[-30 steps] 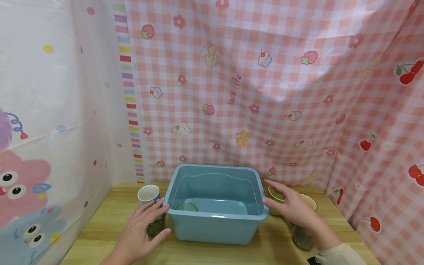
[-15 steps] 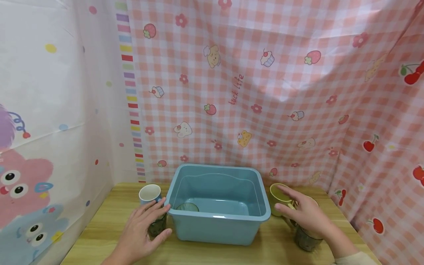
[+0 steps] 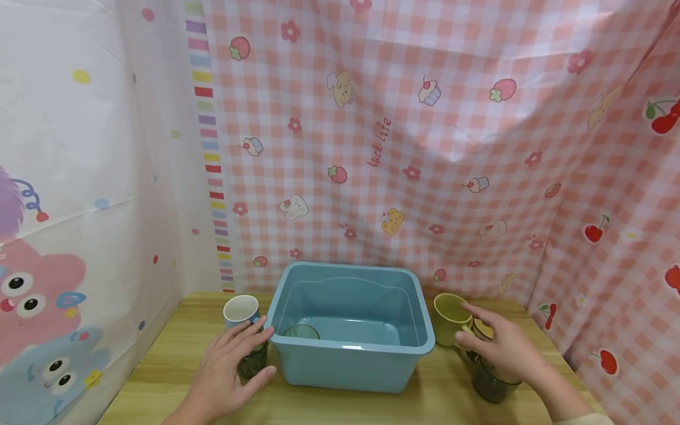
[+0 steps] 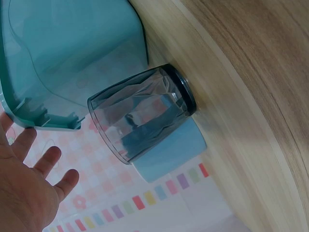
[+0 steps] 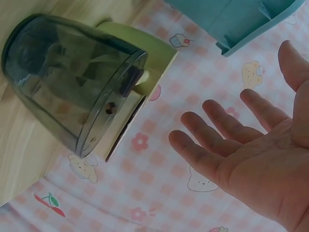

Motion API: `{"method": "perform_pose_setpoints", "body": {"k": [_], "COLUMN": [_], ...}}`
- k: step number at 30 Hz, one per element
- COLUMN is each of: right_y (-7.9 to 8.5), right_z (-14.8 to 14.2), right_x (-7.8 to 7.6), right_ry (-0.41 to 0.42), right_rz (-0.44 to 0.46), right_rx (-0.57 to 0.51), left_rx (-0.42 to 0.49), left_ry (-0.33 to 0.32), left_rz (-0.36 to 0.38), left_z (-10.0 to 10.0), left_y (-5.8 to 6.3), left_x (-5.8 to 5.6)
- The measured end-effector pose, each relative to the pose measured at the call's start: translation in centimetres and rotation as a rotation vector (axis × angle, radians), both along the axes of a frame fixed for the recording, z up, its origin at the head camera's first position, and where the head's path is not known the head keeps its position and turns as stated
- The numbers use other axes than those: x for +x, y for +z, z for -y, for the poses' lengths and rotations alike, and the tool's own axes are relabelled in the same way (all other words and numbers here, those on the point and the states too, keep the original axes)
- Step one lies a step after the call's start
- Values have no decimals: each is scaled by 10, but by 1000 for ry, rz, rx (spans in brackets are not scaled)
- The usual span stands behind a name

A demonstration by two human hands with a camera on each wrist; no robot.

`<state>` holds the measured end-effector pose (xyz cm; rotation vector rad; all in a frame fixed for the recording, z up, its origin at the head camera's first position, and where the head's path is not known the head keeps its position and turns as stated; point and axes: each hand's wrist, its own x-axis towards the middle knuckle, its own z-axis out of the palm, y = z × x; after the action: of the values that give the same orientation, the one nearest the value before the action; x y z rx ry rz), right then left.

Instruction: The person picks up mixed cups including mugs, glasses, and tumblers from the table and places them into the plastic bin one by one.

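Note:
A blue plastic basin [image 3: 345, 369] stands mid-table, with a clear greenish glass [image 3: 301, 332] inside at its left. My left hand [image 3: 225, 369] has its fingers extended, fingertips right at the basin's left rim. Under and beside that hand stand a dark clear tumbler [image 4: 142, 113] and a blue cup [image 4: 171, 154] with a white inside. To the basin's right my right hand [image 3: 502, 348] hovers with spread fingers, holding nothing. Below it are a dark grey glass [image 3: 493, 383] and a yellow-green mug [image 3: 448, 321]; another pale-rimmed cup [image 3: 482, 330] is partly hidden behind the hand.
The wooden tabletop [image 3: 313, 407] carries everything. A pink checked cloth [image 3: 372, 195] hangs right behind the table and continues along the right side. On the left hangs a white cloth [image 3: 106, 248] with cartoon prints.
My right hand has moved away from the basin's right rim, to the right over the cups, uncovering more of the yellow-green mug. My left hand has stayed by the left rim.

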<state>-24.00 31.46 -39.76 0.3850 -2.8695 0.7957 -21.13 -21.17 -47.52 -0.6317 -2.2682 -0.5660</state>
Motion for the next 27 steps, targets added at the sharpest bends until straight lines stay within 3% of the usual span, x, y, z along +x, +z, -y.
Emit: {"method": "perform_pose_setpoints", "body": {"k": [13,27], "right_y": [-5,-12], "right_z": [-15,-38], "right_x": [-3,1], "right_ry": [-28,-104], "right_rz": [-36,58], "right_rx": [98,228], "left_rx": [1,5], "left_ry": [-10,-10], "left_rz": [-20,-7], "left_z": [0,0], "left_y": [1,1], "left_x": [1,0]}}
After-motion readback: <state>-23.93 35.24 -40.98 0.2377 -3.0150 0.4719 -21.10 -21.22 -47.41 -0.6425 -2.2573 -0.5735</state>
